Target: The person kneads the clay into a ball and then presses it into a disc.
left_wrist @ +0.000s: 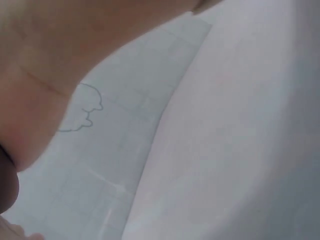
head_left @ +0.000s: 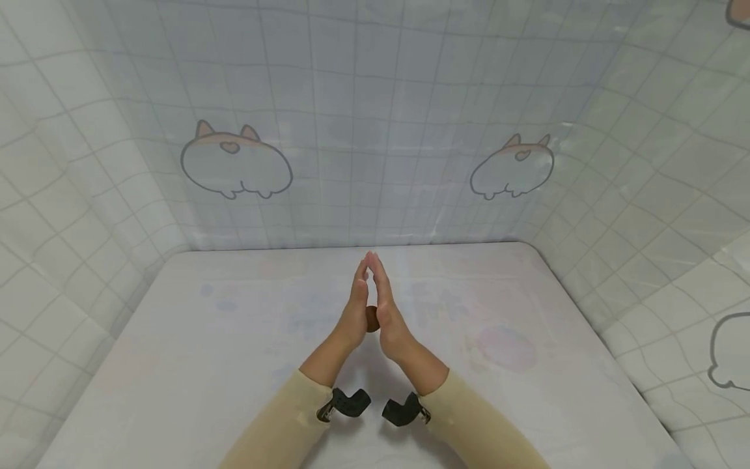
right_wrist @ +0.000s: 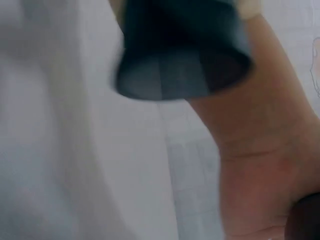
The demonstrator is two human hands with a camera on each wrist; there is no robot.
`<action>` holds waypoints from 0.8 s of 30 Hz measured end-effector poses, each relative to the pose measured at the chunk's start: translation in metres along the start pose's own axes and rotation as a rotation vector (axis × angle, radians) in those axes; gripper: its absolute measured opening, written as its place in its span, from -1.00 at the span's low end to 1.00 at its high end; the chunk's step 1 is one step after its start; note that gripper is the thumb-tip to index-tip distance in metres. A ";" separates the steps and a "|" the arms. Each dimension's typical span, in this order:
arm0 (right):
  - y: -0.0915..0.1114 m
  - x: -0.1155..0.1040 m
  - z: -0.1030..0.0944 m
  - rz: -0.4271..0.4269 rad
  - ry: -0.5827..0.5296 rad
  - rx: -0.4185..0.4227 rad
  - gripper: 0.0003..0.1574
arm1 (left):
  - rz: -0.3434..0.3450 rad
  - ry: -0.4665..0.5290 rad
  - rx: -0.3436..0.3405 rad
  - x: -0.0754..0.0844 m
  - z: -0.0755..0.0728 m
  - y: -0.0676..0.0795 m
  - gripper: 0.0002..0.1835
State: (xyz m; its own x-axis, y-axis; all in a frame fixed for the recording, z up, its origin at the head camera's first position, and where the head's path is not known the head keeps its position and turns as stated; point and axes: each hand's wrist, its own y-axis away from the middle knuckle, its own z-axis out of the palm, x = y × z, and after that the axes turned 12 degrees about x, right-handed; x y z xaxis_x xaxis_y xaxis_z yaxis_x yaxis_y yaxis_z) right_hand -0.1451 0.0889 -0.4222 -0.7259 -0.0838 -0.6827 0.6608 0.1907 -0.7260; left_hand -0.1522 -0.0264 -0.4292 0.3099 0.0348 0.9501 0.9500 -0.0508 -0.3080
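Observation:
A small round brown ball (head_left: 372,319) sits between the two palms, near their heels. My left hand (head_left: 354,314) presses it from one side with straight fingers. From the other side my right hand (head_left: 389,317) bears against it, fingers extended as well. The fingertips of both hands meet above the ball, pointing away from me, and a narrow gap shows between the palms. In the left wrist view part of the ball (left_wrist: 7,185) shows at the left edge, beside the heel of a palm. The right wrist view catches the ball (right_wrist: 305,220) at the lower right corner.
Beneath the hands spreads a white table (head_left: 234,352) with faint pastel prints. A grid-patterned sheet (head_left: 375,130) with corgi drawings hangs behind it and along both sides. Each wrist carries a dark camera mount (head_left: 351,403), and the two mounts stand close together.

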 end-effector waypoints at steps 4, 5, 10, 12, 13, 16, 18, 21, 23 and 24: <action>-0.005 -0.003 -0.003 0.013 0.079 0.023 0.24 | -0.071 -0.023 -0.053 -0.004 0.002 0.004 -0.14; -0.006 -0.003 -0.004 0.022 0.102 0.031 0.24 | -0.083 -0.026 -0.065 -0.004 0.002 0.005 -0.15; -0.013 0.001 -0.011 0.085 0.185 0.063 0.22 | -0.071 -0.044 -0.128 -0.006 0.003 0.011 -0.18; -0.015 0.005 -0.014 0.117 0.202 0.073 0.21 | -0.050 -0.025 -0.152 -0.006 0.004 0.013 -0.16; -0.016 0.007 -0.015 0.132 0.210 0.074 0.21 | -0.041 -0.003 -0.161 -0.006 0.004 0.014 -0.15; -0.016 0.014 -0.018 0.177 0.210 0.065 0.20 | 0.007 0.090 -0.185 -0.005 0.006 0.014 -0.07; -0.015 0.019 -0.020 0.201 0.193 0.044 0.21 | 0.057 0.156 -0.190 -0.004 0.006 0.014 -0.03; -0.011 0.024 -0.020 0.217 0.158 0.005 0.22 | 0.129 0.218 -0.163 -0.001 0.005 0.012 0.00; -0.009 0.027 -0.019 0.215 0.146 -0.021 0.21 | 0.162 0.232 -0.131 0.001 0.004 0.011 -0.02; -0.007 0.028 -0.018 0.207 0.145 -0.033 0.21 | 0.175 0.234 -0.114 0.002 0.003 0.011 -0.02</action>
State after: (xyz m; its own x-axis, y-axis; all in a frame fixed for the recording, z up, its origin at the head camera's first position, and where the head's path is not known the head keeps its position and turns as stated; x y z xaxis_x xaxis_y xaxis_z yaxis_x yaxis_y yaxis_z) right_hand -0.1740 0.1026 -0.4346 -0.5969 0.1011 -0.7959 0.7935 0.2209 -0.5671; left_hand -0.1414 -0.0239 -0.4308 0.4385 -0.2141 0.8729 0.8687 -0.1480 -0.4727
